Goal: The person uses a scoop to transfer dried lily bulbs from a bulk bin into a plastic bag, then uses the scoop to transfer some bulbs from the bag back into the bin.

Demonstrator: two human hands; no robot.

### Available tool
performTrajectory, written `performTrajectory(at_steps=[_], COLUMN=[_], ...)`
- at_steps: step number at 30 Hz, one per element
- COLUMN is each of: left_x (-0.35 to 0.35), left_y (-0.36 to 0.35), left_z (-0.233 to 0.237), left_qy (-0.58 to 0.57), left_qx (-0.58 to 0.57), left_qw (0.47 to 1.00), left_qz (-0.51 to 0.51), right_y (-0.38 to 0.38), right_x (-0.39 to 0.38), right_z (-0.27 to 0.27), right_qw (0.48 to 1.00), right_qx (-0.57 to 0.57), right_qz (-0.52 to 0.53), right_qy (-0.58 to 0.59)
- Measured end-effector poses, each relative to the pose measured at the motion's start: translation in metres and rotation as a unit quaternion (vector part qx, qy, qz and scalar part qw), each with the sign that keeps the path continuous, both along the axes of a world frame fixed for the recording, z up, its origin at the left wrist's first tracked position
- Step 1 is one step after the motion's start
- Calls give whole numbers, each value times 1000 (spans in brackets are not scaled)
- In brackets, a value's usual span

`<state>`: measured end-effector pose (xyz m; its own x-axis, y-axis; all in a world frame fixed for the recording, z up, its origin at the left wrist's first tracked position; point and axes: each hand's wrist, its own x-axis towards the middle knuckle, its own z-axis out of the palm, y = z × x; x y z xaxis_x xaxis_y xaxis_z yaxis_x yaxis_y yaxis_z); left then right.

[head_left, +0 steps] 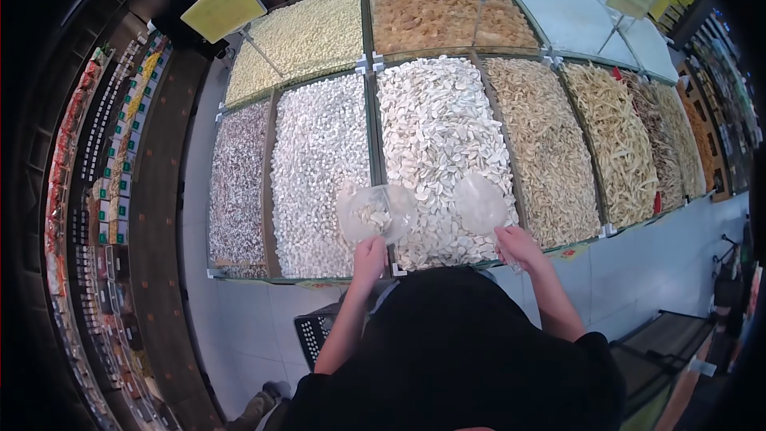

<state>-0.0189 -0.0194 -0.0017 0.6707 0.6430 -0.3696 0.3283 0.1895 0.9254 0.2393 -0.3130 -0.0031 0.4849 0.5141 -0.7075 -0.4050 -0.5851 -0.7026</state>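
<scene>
My left hand (370,258) is closed on the near end of a clear scoop (403,206) that holds some pale flat slices. This scoop is over the edge between the bin of small white pieces (315,152) and the bin of white flat slices (439,124). In my right hand (517,246) is the handle of a second clear scoop (479,203), fingers wrapped round it. Its round bowl lies over the white slices at their right side; whether anything is in it I cannot tell.
Several more bins surround these, among them light-brown pieces (542,152) and yellowish strips (610,144) to the right. Yellow signs (223,6) stand on thin posts behind. Shelves line the left, a dark basket (313,339) is below, and a person's leg (257,411) shows lower left.
</scene>
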Motion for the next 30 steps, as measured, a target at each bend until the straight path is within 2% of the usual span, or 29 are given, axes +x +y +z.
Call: performTrajectory(at_steps=[4,10,13,16,19,22,25,30], left_x=[1,3,4,2,1,0,0,-1], left_y=[-3,-4,-7,-8,-7,-7,-7,-8], left_z=[0,5,6,7,4,1,6,9], left_qy=[-19,-14,-10,-8,-9,-14,-6,-8], left_qx=[-22,-14,-2,-2,-10,-9,-3,2], left_qw=[1000,1000,1000,1000,1000,1000,1000,1000], left_qz=[7,4,4,5,3,-1,-3,0], right_y=[16,43,43,45,50,55,61,60], right_x=[-2,-1,-7,-16,-11,2,5,-2], right_z=[-15,-30,-35,-51,-56,-49,-41,-71], right_qw=[991,972,975,996,995,986,978,994], right_qx=[66,74,70,-21,-19,91,78,61], right_qz=[-79,-126,-131,-24,-19,-95,-128,-80], right_qy=[83,184,168,-79,-101,105,144,39])
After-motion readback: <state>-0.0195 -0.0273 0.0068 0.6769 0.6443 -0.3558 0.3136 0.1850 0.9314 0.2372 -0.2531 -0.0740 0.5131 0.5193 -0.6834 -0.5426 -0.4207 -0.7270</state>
